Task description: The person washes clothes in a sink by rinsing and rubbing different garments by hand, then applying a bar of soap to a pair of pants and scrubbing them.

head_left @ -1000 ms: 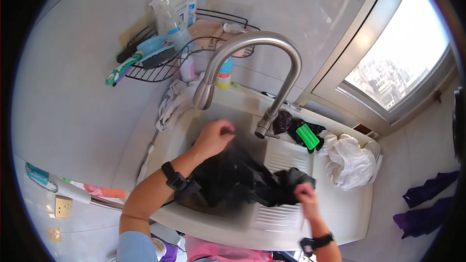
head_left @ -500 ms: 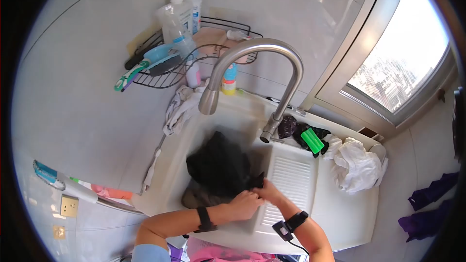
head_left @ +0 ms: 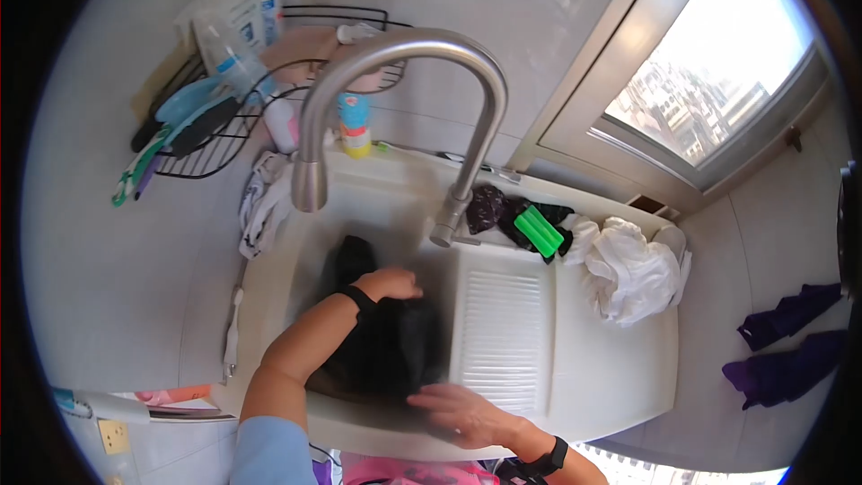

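A black cloth (head_left: 377, 350) lies bunched in the left basin of the white sink (head_left: 615, 382), in dark water. Over the cloth's upper part, my left hand (head_left: 391, 285) is closed, with black fabric hanging directly below its fingers. Its fingertips are partly turned away from view. My right hand (head_left: 462, 415) is by the basin's near edge, fingers stretched out and slightly blurred, holding nothing. The cloth's lower end is close to those fingertips; whether they touch it I cannot tell.
A steel faucet (head_left: 485, 126) arches over the basin. To its right lie a green soap-like block (head_left: 539, 232) and a white bunched cloth (head_left: 628, 269). The ribbed washboard (head_left: 503, 341) adjoins the basin. Bottles and brushes crowd a wire corner rack (head_left: 242, 139).
My hands have come apart. The left moved up and left over the black cloth; the right let go and moved down, its fingers now spread. The camera view has shifted.
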The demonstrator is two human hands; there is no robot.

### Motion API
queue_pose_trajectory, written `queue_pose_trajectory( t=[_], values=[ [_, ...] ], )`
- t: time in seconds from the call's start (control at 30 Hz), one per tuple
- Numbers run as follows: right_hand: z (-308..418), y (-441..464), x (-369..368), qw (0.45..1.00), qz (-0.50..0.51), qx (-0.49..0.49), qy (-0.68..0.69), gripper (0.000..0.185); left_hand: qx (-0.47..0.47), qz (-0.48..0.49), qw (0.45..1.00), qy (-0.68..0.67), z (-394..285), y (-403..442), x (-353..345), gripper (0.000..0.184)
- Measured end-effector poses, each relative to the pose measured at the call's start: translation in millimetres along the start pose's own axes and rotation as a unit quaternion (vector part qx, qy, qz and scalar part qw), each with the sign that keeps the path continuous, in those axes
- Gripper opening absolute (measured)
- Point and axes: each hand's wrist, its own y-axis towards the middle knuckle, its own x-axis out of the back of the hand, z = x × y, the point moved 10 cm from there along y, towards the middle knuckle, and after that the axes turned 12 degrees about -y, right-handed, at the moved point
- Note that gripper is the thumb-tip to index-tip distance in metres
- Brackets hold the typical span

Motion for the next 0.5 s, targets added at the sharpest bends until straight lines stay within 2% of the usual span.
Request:
queue_pose_trajectory(
  t=[0.03, 0.13, 0.2, 0.23, 0.33, 0.37, 0.43, 0.5],
  values=[
    [3.1, -1.8, -5.1, 0.999, 0.007, 0.007, 0.033, 0.021, 0.041, 0.092, 0.994, 0.040, 1.9, -2.0, -25.2, 0.046],
    [-0.2, -13.5, -27.3, 0.998, 0.030, 0.003, 0.052, 0.028, 0.087, 0.171, 0.980, 0.058, 0.9, -36.1, -48.5, 0.057],
    [3.3, -15.7, -39.2, 0.997, 0.053, 0.033, 0.044, 0.035, 0.086, 0.181, 0.979, 0.036, 3.1, -70.9, -44.9, 0.068],
    [7.1, -14.5, -41.7, 0.996, 0.056, 0.051, 0.042, 0.035, 0.092, 0.156, 0.983, 0.005, 9.0, -86.3, -45.2, 0.070],
    [16.8, -9.3, -53.1, 0.990, 0.064, 0.117, 0.050, 0.037, 0.037, 0.071, 0.993, -0.081, 4.3, -138.6, -27.9, 0.059],
    [19.7, -5.3, -58.6, 0.986, 0.065, 0.142, 0.055, 0.037, 0.034, 0.041, 0.984, -0.169, 3.8, -155.7, -18.2, 0.057],
    [15.4, 1.9, -92.6, 0.978, 0.151, 0.131, 0.058, 0.036, 0.025, -0.021, 0.941, -0.338, 1.2, -190.1, 2.6, 0.054],
    [14.9, 8.4, -118.1, 0.961, 0.253, 0.110, 0.029, 0.034, -0.013, -0.035, 0.940, -0.339, -21.9, -218.5, 20.9, 0.049]
  ],
)
